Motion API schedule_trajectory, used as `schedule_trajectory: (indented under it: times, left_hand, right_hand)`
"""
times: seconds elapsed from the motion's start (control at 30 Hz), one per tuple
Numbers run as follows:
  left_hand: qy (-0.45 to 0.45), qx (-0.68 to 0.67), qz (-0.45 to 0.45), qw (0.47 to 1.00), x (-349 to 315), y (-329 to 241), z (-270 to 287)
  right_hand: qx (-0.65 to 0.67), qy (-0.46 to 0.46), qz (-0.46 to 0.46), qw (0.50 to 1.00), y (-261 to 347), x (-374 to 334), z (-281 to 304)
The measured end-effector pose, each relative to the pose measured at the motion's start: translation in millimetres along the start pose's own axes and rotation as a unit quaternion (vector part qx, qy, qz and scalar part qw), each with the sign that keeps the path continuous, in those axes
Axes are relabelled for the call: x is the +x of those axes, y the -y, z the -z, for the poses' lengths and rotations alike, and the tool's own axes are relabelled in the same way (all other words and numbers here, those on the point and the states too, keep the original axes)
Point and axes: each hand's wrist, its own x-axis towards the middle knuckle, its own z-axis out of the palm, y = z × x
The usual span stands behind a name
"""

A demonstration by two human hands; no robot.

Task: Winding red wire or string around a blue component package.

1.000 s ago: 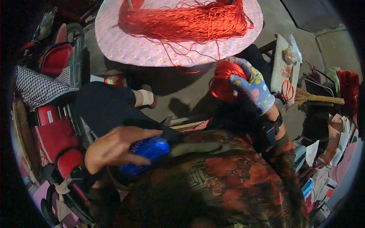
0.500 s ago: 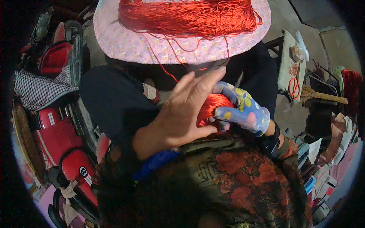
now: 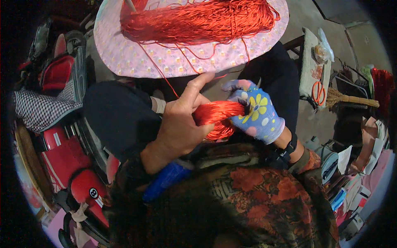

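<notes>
Head camera: I see a wound bundle of red cord [image 3: 219,118] held over the lap, near the tabletop [image 3: 118,58], its strands and long axis running roughly left to right. My bare left hand [image 3: 178,120] has its grip partly closed round the left end, thumb on the cord, index finger stretched away; the other fingertips are hidden. My gloved right hand [image 3: 258,113] has its grip closed on the right end.
</notes>
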Motion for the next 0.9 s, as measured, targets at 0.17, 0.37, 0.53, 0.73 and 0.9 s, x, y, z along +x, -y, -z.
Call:
schedule_trajectory:
  times: [0.17, 0.37, 0.53, 0.73, 0.9]
  left_hand:
    - [-0.017, 0.060, -0.030, 0.998, 1.2, 3.8, 4.4]
    - [0.021, 0.173, -0.135, 0.975, 5.6, 0.6, 11.5]
    - [0.060, 0.232, -0.186, 0.953, 6.3, 6.0, 10.0]
    - [-0.053, 0.092, -0.129, 0.986, 7.4, 3.3, 2.1]
    - [-0.015, -0.026, -0.047, 0.998, 10.7, 12.7, 2.0]
  right_hand:
    - [-0.209, 0.013, 0.015, 0.978, 9.2, 7.1, 17.6]
    - [-0.222, -0.006, 0.086, 0.971, 1.8, 5.3, 4.5]
    - [-0.098, 0.141, -0.002, 0.985, 39.3, 33.6, -15.3]
    - [0.007, 0.033, 0.048, 0.998, 39.0, 44.2, -28.4]
    - [0.035, -0.005, 0.018, 0.999, 35.7, 40.0, -15.9]
